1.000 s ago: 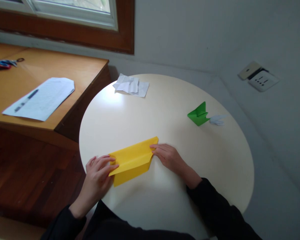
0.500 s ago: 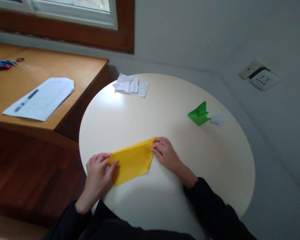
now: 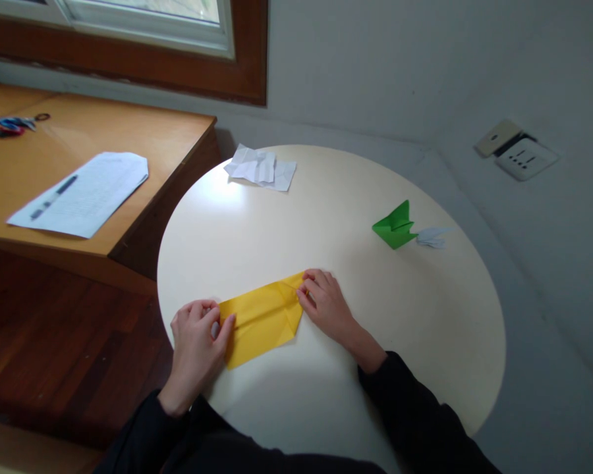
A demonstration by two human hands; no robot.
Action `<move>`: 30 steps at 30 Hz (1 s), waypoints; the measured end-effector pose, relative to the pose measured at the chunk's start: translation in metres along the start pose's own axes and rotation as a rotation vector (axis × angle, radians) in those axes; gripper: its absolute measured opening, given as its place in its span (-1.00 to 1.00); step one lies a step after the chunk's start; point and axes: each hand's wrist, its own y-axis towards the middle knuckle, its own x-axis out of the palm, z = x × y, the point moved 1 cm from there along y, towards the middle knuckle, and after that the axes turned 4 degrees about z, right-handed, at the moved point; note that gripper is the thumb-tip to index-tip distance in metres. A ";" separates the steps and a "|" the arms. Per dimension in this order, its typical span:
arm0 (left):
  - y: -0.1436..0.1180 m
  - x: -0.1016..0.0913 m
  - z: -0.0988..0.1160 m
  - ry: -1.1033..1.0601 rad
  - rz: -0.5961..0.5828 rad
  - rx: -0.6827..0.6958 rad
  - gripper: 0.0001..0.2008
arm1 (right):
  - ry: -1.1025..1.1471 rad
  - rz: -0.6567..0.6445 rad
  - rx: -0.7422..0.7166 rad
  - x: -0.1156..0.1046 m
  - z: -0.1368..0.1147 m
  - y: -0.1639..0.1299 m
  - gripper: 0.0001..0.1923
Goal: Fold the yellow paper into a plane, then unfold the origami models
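A yellow sheet of paper (image 3: pixel 261 321) lies on the round white table (image 3: pixel 336 408), with a folded flap along its far long side and a slanted fold at its right end. My left hand (image 3: pixel 197 342) grips its left end, the thumb on top and the fingers curled at the far corner. At the right end, my right hand (image 3: pixel 326 304) pinches the far corner between thumb and fingers. The undersides of the fingers are hidden.
A green folded paper piece (image 3: pixel 394 227) and a small white paper piece (image 3: pixel 431 237) sit at the right. Creased white paper (image 3: pixel 259 168) lies at the far edge. The wooden desk (image 3: pixel 172 141) at left carries papers (image 3: pixel 99 191), a pen (image 3: pixel 54 197) and scissors (image 3: pixel 14 125).
The yellow paper's far edge has been folded over toward me, and a flap now shows along it. Both hands have stayed at the paper's two ends, the right shifting slightly left.
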 end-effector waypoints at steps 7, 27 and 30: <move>-0.004 -0.001 -0.007 -0.189 0.105 0.065 -0.77 | 0.260 0.003 -0.109 -0.007 0.016 -0.005 -0.94; -0.001 0.006 -0.005 -0.253 0.056 0.017 -0.72 | 0.257 0.049 -0.015 -0.002 0.006 0.000 -0.83; 0.003 0.007 -0.003 -0.154 0.043 -0.042 -0.72 | 0.169 0.058 0.015 0.002 0.001 0.003 -0.83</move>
